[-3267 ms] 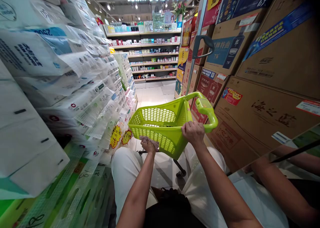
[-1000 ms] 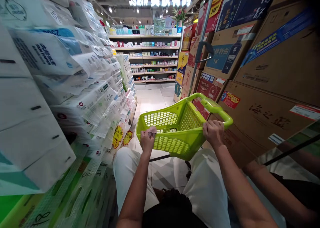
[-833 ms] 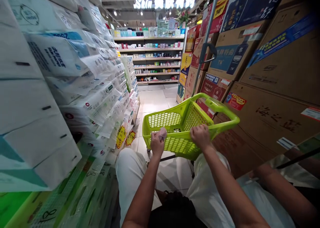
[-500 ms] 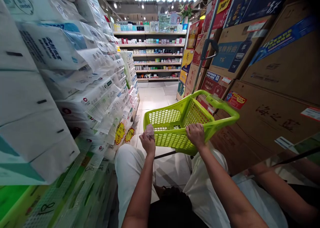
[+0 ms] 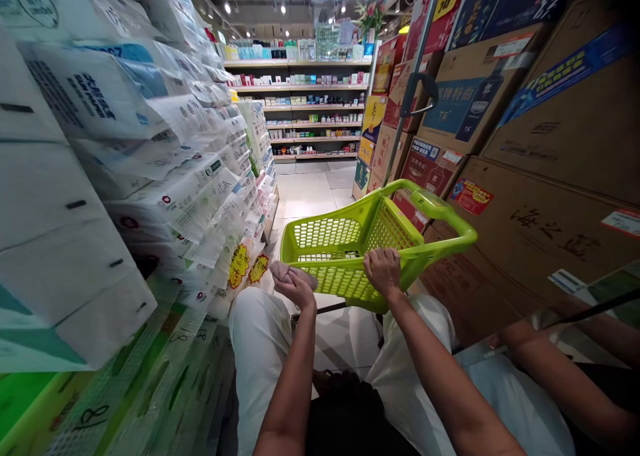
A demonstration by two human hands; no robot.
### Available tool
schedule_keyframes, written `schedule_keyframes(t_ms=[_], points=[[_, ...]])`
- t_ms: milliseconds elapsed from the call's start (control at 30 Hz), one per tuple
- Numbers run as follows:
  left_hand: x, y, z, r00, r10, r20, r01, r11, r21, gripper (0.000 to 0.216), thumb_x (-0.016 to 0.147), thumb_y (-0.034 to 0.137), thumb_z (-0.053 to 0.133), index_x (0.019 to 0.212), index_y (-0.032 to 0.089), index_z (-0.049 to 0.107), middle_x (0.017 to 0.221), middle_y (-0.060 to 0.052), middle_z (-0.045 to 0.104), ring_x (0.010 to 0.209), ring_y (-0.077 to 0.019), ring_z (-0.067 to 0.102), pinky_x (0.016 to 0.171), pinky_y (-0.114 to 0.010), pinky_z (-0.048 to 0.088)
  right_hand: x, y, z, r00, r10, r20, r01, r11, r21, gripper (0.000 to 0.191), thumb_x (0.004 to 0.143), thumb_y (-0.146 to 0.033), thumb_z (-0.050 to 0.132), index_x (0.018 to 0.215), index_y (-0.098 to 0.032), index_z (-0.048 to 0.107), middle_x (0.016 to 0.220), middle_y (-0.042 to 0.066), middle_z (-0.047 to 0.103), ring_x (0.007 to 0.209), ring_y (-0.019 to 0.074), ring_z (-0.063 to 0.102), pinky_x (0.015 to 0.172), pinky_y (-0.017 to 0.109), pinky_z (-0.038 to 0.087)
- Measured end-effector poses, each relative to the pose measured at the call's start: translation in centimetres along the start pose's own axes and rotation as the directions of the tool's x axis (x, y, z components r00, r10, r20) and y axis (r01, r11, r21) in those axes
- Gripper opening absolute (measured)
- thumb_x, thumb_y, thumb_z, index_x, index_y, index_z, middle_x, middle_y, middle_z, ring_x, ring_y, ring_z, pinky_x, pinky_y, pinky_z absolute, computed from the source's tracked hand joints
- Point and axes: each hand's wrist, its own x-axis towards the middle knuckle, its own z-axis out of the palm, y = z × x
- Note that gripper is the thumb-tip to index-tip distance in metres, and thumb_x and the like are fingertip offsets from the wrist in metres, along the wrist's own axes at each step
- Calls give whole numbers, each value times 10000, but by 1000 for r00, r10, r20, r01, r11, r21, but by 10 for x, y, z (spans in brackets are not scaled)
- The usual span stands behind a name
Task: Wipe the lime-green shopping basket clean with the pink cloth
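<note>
A green plastic shopping cart (image 5: 345, 277) with lattice walls stands sideways before my knees. Closed over the top of its near rim, towards the handle end, is my right hand (image 5: 384, 269). My left hand (image 5: 296, 289) holds a crumpled, greyish-pink cloth (image 5: 287, 273) beside the cart's left near corner. The cloth spreads over the fingers and hides part of them; whether it touches the rim I cannot tell. At the right, the cart's looped handle (image 5: 450, 223) rises above the basket.
Plastic-wrapped tissue packs (image 5: 100, 96) are piled along my left. Stacked cartons (image 5: 565, 209) line the right, with a metal pole (image 5: 413, 109) in front. Product shelves (image 5: 310, 86) stand ahead, beyond the tiled floor (image 5: 305, 193). A reflective surface at lower right mirrors an arm.
My left hand has turned and shifted slightly left, and the cloth now lies spread across it. The cart and my right hand have shifted slightly left in view.
</note>
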Motion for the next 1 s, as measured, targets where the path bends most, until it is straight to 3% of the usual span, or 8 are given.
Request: schedule_keyframes(t_ms=[167,333,400,467,633,833,933,1000], points=[[13,-4,-2,996,-33,88,29,999,41,537,905,170,556,1437,97,547,1323,-235,616,1329,-338,581,1132,-451,448,-4,-13,-2,1000,7,5,-7,1000,16,265,1029,-312,466,847,-218,634,844,74,642,904,258,480,1014,398,291],[-29,-12,0,971,41,236,-40,999,-10,574,895,137,535,1469,151,525,1445,-210,587,1369,-304,558,1178,-437,405,-5,-18,-3,1000,26,12,-27,998,50,239,1015,-309,480,858,-221,637,858,79,645,921,263,483,1020,405,287],[-37,-12,-1,954,83,290,-78,997,-28,554,883,127,541,1435,167,564,1395,-188,620,1323,-289,589,1159,-423,423,-5,-16,-3,1000,25,18,-26,998,60,236,1013,-303,478,858,-220,635,853,77,639,917,259,484,1019,403,289],[-27,-11,-5,966,58,253,-58,998,-8,537,858,98,539,1386,164,611,1281,-178,656,1244,-289,629,1111,-425,460,-4,-13,-3,1000,16,16,-17,998,57,239,1016,-300,473,857,-222,633,849,73,636,910,255,485,1018,400,290],[17,-7,-13,1000,-13,-18,14,999,36,565,821,44,524,1367,148,622,1192,-183,629,1193,-306,628,1054,-438,487,-4,-9,-4,1000,9,16,-10,998,67,225,1010,-294,478,866,-221,635,852,75,642,908,257,479,1018,400,293],[-19,-5,-2,988,63,140,-61,998,-17,441,920,155,534,1360,133,563,1266,-208,605,1271,-310,591,1110,-457,462,-5,-10,-8,1000,15,26,-16,999,45,238,1018,-298,466,864,-224,631,858,76,641,912,261,484,1029,404,286],[-24,-6,1,992,76,96,-72,996,-44,561,917,156,552,1469,154,450,1396,-215,539,1387,-303,516,1167,-445,424,-6,-10,-10,999,1,42,-2,999,34,238,1020,-305,460,873,-227,629,860,76,636,922,263,485,1031,406,282],[-16,-6,0,997,45,71,-45,999,0,591,894,141,567,1475,151,458,1373,-213,528,1376,-314,519,1166,-459,426,-7,-11,-12,998,-1,57,-2,999,42,240,1022,-308,454,878,-228,629,867,77,633,928,264,487,1034,407,282]])
